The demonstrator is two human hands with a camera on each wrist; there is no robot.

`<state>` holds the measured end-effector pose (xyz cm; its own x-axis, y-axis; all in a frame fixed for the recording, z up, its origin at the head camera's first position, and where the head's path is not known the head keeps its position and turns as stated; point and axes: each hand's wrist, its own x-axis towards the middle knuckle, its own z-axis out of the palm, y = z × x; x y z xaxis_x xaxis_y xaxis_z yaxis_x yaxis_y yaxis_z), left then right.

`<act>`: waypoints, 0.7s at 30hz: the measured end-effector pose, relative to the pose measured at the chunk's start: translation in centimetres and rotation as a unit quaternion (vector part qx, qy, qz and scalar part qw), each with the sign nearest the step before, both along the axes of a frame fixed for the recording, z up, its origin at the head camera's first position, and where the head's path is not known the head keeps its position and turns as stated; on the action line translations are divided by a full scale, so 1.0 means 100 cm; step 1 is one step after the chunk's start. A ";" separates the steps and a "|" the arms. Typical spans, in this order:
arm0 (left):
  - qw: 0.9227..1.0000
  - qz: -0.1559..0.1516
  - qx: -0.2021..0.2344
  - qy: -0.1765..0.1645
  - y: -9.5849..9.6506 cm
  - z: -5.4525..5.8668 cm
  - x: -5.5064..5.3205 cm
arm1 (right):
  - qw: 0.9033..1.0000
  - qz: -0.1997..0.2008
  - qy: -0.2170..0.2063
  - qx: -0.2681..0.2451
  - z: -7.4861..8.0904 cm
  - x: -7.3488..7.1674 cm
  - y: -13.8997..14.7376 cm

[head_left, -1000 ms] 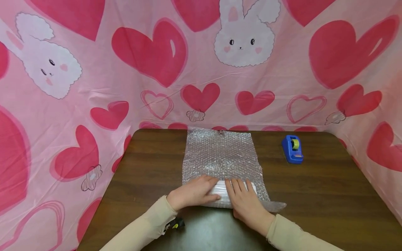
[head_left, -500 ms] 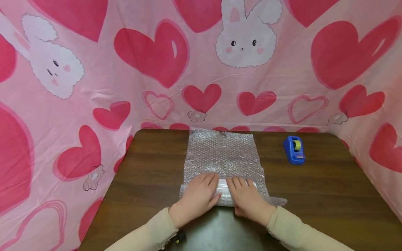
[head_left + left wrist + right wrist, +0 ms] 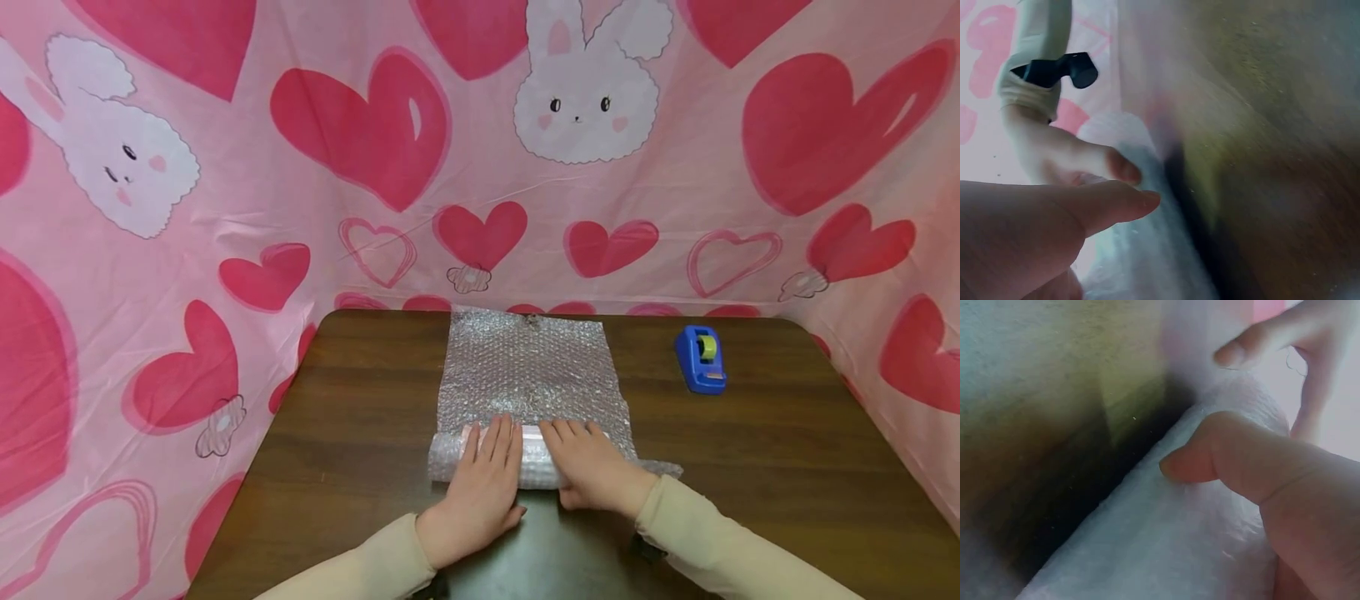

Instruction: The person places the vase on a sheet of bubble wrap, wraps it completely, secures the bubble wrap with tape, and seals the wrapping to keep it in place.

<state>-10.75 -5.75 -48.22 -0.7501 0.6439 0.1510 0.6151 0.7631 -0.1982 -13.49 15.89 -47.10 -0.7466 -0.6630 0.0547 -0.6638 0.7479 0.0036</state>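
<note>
In the head view a sheet of bubble wrap (image 3: pixel 532 367) lies flat on the table, its near end rolled up around a white, tube-like bundle (image 3: pixel 536 465). What is inside cannot be made out. My left hand (image 3: pixel 480 492) rests on the bundle's left half, fingers straight, thumb off to the side. On the right half, my right hand (image 3: pixel 596 467) has its fingers over the top; the right wrist view shows its bent thumb (image 3: pixel 1210 450) against the near side of the wrap (image 3: pixel 1147 544). A loose flap of wrap (image 3: pixel 660 468) sticks out beyond the right hand.
Toward the back right of the brown wooden table (image 3: pixel 757 433) stands a blue tape dispenser (image 3: pixel 701 358) with a yellow roll core. A pink cloth (image 3: pixel 480 142) printed with hearts and rabbits hangs around the back and sides.
My left hand has shifted from gripping the bundle's left end to lying on top with straight fingers. The bundle's left end now shows covered in bubble wrap. The right hand has hardly moved.
</note>
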 end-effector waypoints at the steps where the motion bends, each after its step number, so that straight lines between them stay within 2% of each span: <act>1: 1.000 0.000 0.000 0.006 0.000 -0.002 -0.001 | 1.000 0.001 -0.010 -0.004 0.001 -0.002 0.000; 9: 0.997 0.000 -0.024 0.071 0.003 -0.009 -0.015 | 0.997 -0.005 -0.070 -0.019 0.007 -0.010 0.001; 18: 0.996 -0.005 -0.013 0.089 0.004 -0.018 -0.026 | 0.989 -0.021 -0.143 -0.036 0.015 -0.012 0.002; 21: 0.996 -0.004 -0.015 0.090 0.004 -0.020 -0.029 | 0.987 -0.022 -0.154 -0.034 0.015 -0.014 0.002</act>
